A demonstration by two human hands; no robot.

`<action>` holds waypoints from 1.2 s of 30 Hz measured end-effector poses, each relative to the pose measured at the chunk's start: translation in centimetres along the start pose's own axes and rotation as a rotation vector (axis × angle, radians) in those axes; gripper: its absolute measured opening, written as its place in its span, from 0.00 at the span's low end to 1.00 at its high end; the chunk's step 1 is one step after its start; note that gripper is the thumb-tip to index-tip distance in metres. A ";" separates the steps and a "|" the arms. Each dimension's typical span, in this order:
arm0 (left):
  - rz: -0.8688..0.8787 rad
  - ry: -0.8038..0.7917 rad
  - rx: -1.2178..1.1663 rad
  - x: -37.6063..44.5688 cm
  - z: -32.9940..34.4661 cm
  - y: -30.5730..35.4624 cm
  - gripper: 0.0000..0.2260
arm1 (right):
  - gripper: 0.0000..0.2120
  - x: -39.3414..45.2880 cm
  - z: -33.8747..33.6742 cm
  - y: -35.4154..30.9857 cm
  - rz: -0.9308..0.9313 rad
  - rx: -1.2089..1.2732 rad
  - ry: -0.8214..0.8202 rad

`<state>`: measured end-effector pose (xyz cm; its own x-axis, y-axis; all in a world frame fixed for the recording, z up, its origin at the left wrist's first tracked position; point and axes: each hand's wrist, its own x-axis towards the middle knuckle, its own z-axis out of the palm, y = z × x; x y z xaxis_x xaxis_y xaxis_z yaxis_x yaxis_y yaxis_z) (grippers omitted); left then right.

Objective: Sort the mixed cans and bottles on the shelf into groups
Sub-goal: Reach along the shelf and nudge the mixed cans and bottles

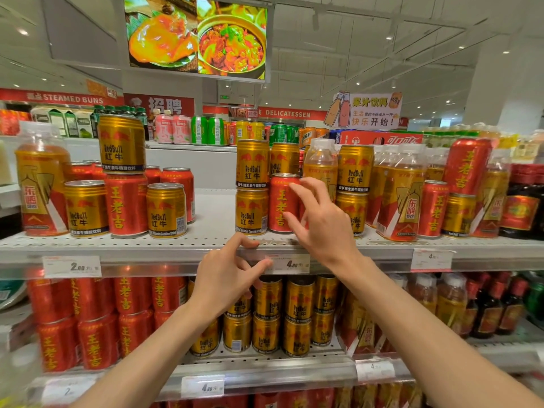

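Observation:
The top shelf [206,242] carries a mix of gold Red Bull cans, red Wanglaoji cans and amber bottles. My right hand [319,222] is spread open just in front of a red can [279,203], fingertips touching or nearly touching its side. That can stands between a stack of two gold cans [252,187] and an amber bottle [321,164]. My left hand [228,278] hovers lower, at the shelf's front edge, fingers loosely curled and holding nothing. On the left stand a gold can stacked on a red can [125,175] and an amber bottle [41,181].
Price tags [287,264] line the shelf rail. The shelf below holds red cans [97,316], gold cans [279,316] and bottles in groups. Dark bottles [522,201] stand at the far right. A bare stretch of shelf [215,210] lies between the left and middle clusters.

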<state>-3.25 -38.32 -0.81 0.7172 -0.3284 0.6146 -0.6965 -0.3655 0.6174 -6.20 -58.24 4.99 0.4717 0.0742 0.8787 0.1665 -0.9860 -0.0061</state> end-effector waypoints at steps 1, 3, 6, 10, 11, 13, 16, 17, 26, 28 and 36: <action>0.001 0.007 0.001 0.0 0.0 0.0 0.12 | 0.25 -0.5 -0.3 0.4 0.034 0.011 0.048; 0.004 0.016 0.007 -0.1 0.1 0.0 0.12 | 0.23 -1.5 -0.7 1.3 0.151 0.028 0.132; 0.002 0.022 0.015 -0.1 0.1 0.1 0.12 | 0.29 -2.4 -0.6 1.9 0.363 0.045 0.164; -0.003 0.021 0.021 -0.2 0.0 0.2 0.13 | 0.34 -2.6 0.5 1.2 0.440 0.007 0.134; -0.005 0.018 0.021 -0.2 0.0 0.2 0.13 | 0.35 -2.6 0.6 1.0 0.450 0.005 0.141; -0.009 0.018 0.018 -0.2 0.0 0.2 0.13 | 0.37 -2.7 1.0 0.5 0.466 -0.001 0.163; -0.011 0.022 0.020 -0.2 0.1 0.1 0.13 | 0.41 -2.9 1.3 0.1 0.466 -0.020 0.173; -0.011 0.022 0.026 -0.2 0.1 0.1 0.13 | 0.41 -2.9 1.4 0.0 0.464 -0.023 0.173; -0.027 0.022 0.012 -0.2 0.1 0.3 0.14 | 0.39 -3.1 1.5 -0.4 0.463 -0.027 0.161; -0.022 0.028 0.022 -0.2 0.2 0.3 0.14 | 0.39 -3.2 1.4 -0.3 0.454 -0.026 0.146; -0.014 0.031 0.028 -0.1 0.3 0.2 0.14 | 0.23 -3.5 -1.8 2.8 0.363 0.031 0.230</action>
<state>-3.46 -38.58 -0.91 0.7254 -0.2965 0.6212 -0.6854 -0.3945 0.6121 -8.94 -61.57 2.79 0.2997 -0.3156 0.9003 0.0530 -0.9367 -0.3460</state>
